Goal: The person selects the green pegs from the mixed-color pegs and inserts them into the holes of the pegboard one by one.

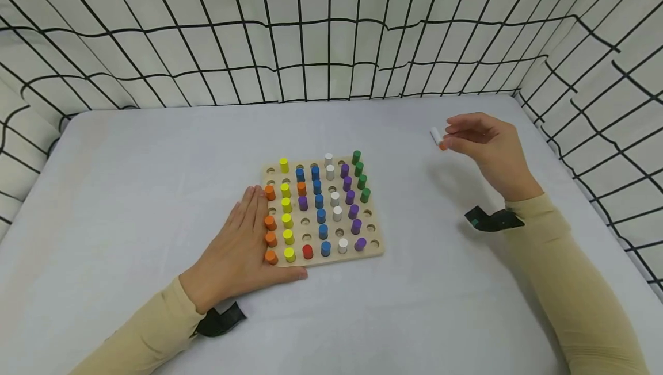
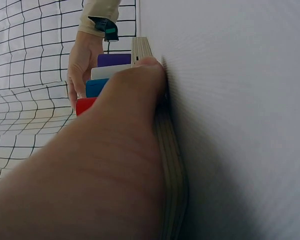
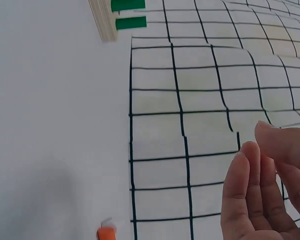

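Observation:
A square wooden pegboard (image 1: pixel 375 237) holds rows of coloured pegs, among them yellow, blue, purple, white, orange and green ones, and one red peg (image 1: pixel 308 251). My left hand (image 1: pixel 233 254) lies against its left side with straight fingers. The left thumb (image 2: pixel 132 82) stretches along the near edge. To the right of the board, my right hand (image 1: pixel 481 142) hovers above the table, fingers slightly bent and nothing between them in the right wrist view. Just left of its fingertips in the head view are a white peg (image 1: pixel 435 134) and an orange peg (image 3: pixel 106 233), the latter partly covered by the hand.
A white cloth covers the table (image 1: pixel 155 191). Black wire grid panels (image 1: pixel 300 30) stand along the back and both sides, with the right panel (image 1: pixel 606 104) near my right forearm. Several holes in the board hold no peg. Dark straps (image 1: pixel 494 219) hang at both wrists.

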### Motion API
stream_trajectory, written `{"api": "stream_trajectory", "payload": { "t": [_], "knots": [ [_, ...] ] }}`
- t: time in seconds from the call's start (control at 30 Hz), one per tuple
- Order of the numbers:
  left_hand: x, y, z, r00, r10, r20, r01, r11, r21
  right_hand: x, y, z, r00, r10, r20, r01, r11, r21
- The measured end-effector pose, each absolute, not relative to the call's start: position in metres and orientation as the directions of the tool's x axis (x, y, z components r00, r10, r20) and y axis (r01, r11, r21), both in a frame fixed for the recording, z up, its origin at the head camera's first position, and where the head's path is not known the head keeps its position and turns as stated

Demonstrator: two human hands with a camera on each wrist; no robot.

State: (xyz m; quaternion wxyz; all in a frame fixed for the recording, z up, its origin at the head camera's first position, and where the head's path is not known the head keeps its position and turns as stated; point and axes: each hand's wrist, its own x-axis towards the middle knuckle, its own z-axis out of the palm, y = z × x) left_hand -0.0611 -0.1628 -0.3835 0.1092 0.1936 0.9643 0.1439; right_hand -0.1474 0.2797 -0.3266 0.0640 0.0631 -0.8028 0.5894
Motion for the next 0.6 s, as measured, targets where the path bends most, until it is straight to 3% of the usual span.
{"api": "stream_trajectory", "payload": {
  "t": [0.3, 0.5, 0.6],
  "knots": [
    [-0.061, -0.162, -0.385, -0.898, 0.404, -0.172, 0.337, 0.885, 0.321, -0.150, 0.330, -0.332, -0.979, 0.164, 0.117, -0.017, 0.510, -0.860],
    [-0.060, -0.164, -0.383, -0.903, 0.396, -0.167, 0.330, 0.888, 0.319, -0.151, 0.360, -0.339, -0.963, 0.255, 0.083, 0.056, 0.494, -0.868],
    [-0.060, -0.164, -0.383, -0.903, 0.397, -0.166, 0.331, 0.888, 0.320, -0.148, 0.373, -0.340, -0.957, 0.287, 0.053, 0.072, 0.409, -0.910]
  ]
}}
